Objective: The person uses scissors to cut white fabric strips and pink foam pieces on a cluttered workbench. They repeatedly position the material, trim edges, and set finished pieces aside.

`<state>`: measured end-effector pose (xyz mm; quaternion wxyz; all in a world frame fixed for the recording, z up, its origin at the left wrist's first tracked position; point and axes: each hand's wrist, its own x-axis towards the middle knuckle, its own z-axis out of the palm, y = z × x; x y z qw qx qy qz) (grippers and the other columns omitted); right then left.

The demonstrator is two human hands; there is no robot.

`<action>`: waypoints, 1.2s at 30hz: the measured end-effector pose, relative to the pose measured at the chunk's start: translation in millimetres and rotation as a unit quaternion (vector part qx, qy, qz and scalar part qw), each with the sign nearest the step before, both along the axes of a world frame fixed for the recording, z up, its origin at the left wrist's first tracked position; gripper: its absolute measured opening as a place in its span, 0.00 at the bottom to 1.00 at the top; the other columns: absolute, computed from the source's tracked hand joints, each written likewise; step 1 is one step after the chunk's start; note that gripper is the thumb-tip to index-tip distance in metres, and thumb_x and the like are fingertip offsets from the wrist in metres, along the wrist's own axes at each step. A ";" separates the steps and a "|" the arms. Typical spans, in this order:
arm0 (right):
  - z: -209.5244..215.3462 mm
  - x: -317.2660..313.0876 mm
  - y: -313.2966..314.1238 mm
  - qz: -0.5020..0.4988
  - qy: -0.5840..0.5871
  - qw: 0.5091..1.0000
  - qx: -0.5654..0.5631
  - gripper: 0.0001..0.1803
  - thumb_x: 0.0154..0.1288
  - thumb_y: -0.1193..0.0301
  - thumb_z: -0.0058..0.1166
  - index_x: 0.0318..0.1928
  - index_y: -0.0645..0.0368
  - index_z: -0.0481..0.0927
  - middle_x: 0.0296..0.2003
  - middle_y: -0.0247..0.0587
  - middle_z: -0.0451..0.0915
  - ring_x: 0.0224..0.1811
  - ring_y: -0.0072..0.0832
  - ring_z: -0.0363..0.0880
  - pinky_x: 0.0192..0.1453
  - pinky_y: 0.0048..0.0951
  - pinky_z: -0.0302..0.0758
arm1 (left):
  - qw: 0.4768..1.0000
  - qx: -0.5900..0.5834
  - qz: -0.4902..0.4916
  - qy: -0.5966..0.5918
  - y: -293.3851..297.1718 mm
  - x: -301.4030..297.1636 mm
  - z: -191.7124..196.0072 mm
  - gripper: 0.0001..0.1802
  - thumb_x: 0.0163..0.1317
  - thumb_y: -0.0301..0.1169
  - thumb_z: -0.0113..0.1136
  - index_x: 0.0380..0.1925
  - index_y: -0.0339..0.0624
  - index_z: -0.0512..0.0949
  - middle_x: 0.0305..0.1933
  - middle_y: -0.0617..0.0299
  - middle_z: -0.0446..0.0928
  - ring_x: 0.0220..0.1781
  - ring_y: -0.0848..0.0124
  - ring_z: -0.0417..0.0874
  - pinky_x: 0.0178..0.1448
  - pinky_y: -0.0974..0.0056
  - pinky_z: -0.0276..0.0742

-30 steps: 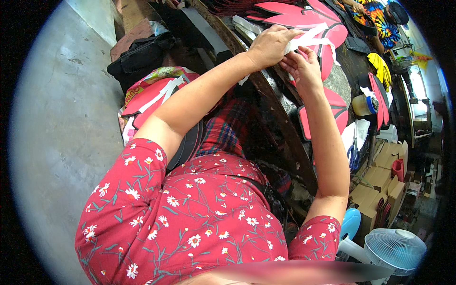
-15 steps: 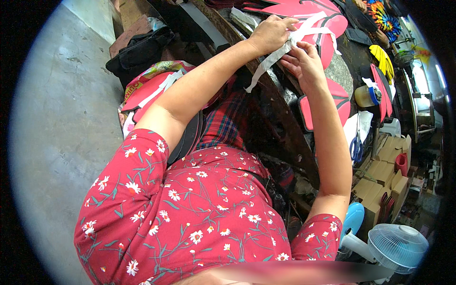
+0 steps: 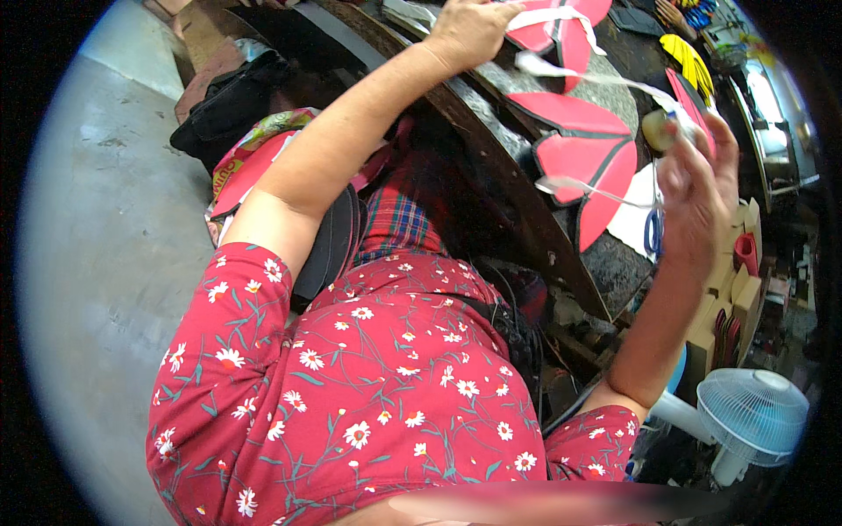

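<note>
My left hand (image 3: 474,33) is at the top of the bench, its fingers closed at the end of a white strip (image 3: 561,15) lying over a red piece with black bands (image 3: 537,33). Off to the right, my right hand (image 3: 697,188) is raised and blurred by motion. A second white strip (image 3: 614,77) stretches to its fingers, and a thinner white strand (image 3: 596,190) trails from it lower down. Between the hands lie red leaf-shaped pieces joined by black bands (image 3: 583,145), on the grey-topped bench.
Beyond my right hand are a pale jar (image 3: 656,130), blue-handled scissors (image 3: 652,232), white paper (image 3: 633,217) and yellow pieces (image 3: 687,66). Cardboard boxes (image 3: 745,298) and a blue fan (image 3: 754,412) stand at right. A dark wooden bench edge (image 3: 561,254) runs before me; another person's hand (image 3: 671,13) is far off.
My right hand has swung away from my left toward the right, drawing white strips out with it. My left hand has shifted slightly up and left in view.
</note>
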<state>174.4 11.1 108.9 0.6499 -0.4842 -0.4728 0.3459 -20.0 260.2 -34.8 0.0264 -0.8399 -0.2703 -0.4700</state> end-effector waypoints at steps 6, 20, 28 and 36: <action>17.4 32.5 -75.6 -0.035 -0.036 0.995 -0.081 0.23 0.70 0.78 0.51 0.64 0.61 0.66 0.50 0.58 0.79 0.18 0.12 0.64 0.21 0.14 0.64 | 0.993 -0.027 -0.027 -0.112 -28.3 1.9 35.1 0.14 0.49 0.26 0.63 0.39 0.41 0.84 0.46 0.46 0.81 0.54 0.51 0.78 0.60 0.49 0.72; -8.9 52.6 -127.3 -0.141 -0.143 0.959 -0.199 0.24 0.67 0.73 0.61 0.62 0.57 0.71 0.32 0.26 0.74 0.22 0.07 0.61 0.21 0.13 0.50 | 0.683 -0.569 -0.453 0.067 -196.9 24.8 27.2 0.13 0.70 0.29 0.56 0.50 0.35 0.80 0.29 0.63 0.82 0.27 0.78 0.80 0.34 0.70 0.79; -65.3 93.4 -130.0 -0.292 -0.449 0.776 -0.333 0.19 0.71 0.68 0.58 0.59 0.58 0.78 0.39 0.39 0.83 0.43 0.29 0.81 0.50 0.32 0.76 | 0.704 -0.614 -0.331 0.134 -193.5 21.7 16.7 0.11 0.69 0.33 0.59 0.40 0.37 0.83 0.22 0.66 0.79 0.24 0.78 0.78 0.29 0.71 0.75; -89.2 7.1 -89.9 0.056 -0.384 0.912 -0.131 0.19 0.66 0.72 0.61 0.57 0.60 0.81 0.50 0.47 0.83 0.56 0.34 0.79 0.62 0.33 0.72 | 0.794 -0.469 -0.369 0.114 -209.5 23.4 25.6 0.12 0.66 0.36 0.63 0.37 0.37 0.84 0.22 0.59 0.80 0.23 0.74 0.81 0.32 0.65 0.77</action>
